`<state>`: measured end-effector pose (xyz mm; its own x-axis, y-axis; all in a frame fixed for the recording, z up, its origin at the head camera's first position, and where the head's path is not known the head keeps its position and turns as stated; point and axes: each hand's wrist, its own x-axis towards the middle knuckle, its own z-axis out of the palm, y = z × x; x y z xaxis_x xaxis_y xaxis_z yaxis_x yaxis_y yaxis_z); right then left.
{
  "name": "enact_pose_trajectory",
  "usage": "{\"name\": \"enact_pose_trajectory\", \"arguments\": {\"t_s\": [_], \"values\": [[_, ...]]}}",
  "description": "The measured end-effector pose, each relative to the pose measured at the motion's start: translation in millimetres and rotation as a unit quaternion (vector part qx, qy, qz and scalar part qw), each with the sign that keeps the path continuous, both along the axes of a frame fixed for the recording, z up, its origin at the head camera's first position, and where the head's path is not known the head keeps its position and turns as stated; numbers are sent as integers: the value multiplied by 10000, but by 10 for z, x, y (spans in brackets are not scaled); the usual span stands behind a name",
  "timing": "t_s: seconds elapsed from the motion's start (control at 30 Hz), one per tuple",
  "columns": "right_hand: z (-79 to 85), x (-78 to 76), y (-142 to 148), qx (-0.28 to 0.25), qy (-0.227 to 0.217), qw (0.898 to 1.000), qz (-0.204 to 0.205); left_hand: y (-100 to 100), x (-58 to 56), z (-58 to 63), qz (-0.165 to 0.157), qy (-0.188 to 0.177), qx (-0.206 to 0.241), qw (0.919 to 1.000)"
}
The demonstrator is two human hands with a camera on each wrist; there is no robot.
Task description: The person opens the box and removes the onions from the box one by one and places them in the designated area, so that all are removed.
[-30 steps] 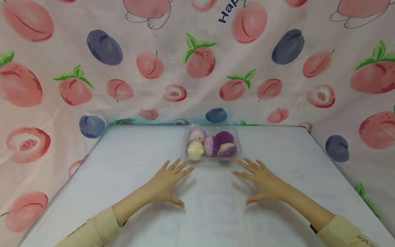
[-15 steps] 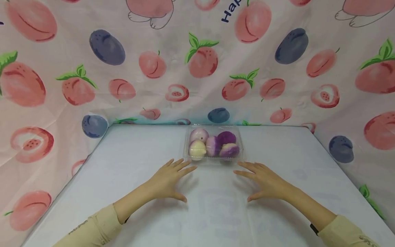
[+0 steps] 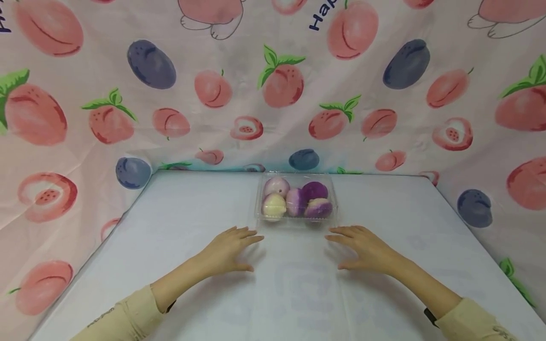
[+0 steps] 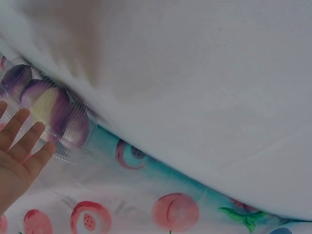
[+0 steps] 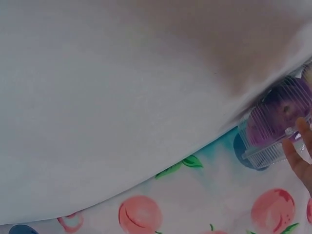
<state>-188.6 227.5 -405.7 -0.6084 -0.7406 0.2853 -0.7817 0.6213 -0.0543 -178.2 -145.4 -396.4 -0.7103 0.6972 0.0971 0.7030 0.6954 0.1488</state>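
Note:
A clear plastic clamshell box (image 3: 295,220) stands at the back middle of the white table, its lid closed. Inside it are several round purple, lilac and cream pieces (image 3: 295,201) that look like onions or buns; their kind is unclear. My left hand (image 3: 226,251) hovers over the table in front of the box's left side, fingers spread and thumb apart. Mirroring it, my right hand (image 3: 367,250) is in front of the right side. Neither hand touches the box or holds anything. Both wrist views show the box beyond the fingers (image 4: 22,146).
The white table (image 3: 192,199) reaches back to a cloth wall (image 3: 192,47) printed with peaches and dark blue fruit. The cloth also closes in the left and right sides. The box sits close to the table's back edge.
Both hands have drawn back slightly from the box, and their fingers have come closer together. The view has shifted a little, so everything appears slightly to the right. The box stays in place.

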Motion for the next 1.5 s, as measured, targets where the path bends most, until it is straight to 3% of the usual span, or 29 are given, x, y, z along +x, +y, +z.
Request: {"name": "enact_pose_trajectory", "arguments": {"t_s": [0.37,0.5,0.7,0.93,1.13,1.33,1.5], "values": [[-23,-63,-115,-76,45,9997,-249,-86,0,-56,251,28,394,9989],[-7,-86,-176,-284,317,9990,-92,-112,-15,-43,464,-68,557,9973],[5,-157,-300,-741,907,9926,320,-163,-23,12,1038,-204,947,9899],[68,-204,-468,-827,1090,9896,445,-200,-82,-37,1589,-538,1643,9720],[97,-266,-628,-892,1189,9859,769,-220,-140,-108,1930,-1119,2141,9510],[112,-348,-769,-948,1353,9820,919,-187,-264,-146,1889,-1731,2651,9296],[133,-413,-905,-885,1403,9826,834,-99,-371,-139,1904,-1944,2946,9160]]}}
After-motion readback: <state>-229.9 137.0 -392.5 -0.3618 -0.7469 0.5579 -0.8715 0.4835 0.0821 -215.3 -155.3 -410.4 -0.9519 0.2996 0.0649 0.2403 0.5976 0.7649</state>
